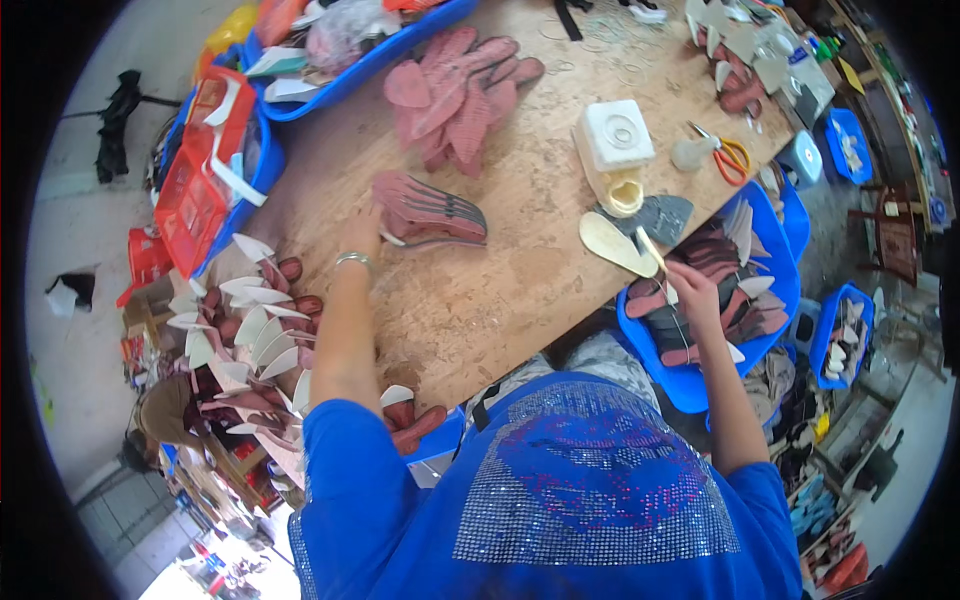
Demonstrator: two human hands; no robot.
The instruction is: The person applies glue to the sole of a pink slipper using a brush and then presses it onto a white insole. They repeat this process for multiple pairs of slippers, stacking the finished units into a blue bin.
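Note:
At the left end of a stack of dusky-pink insoles with dark edges [432,210], my left hand [362,228] touches the pieces. Its fingers are blurred and partly hidden, so whether they grip is unclear. My right hand [693,288] is closed on a pale flat stick [650,246] at the table's right edge. Under the stick's far end lies a cream sole-shaped piece [612,244], beside a dark grey sheet [660,216]. Just beyond stands a white container with a yellowish, crusted round opening [625,194].
More pink insoles [465,95] lie in a heap farther back. Orange-handled scissors [732,160] rest by a small bottle [690,152]. A blue bin [690,402] of pink and white pieces is at my right; white-tipped pieces [270,345] crowd the left. Blue and red baskets [195,165] stand back left.

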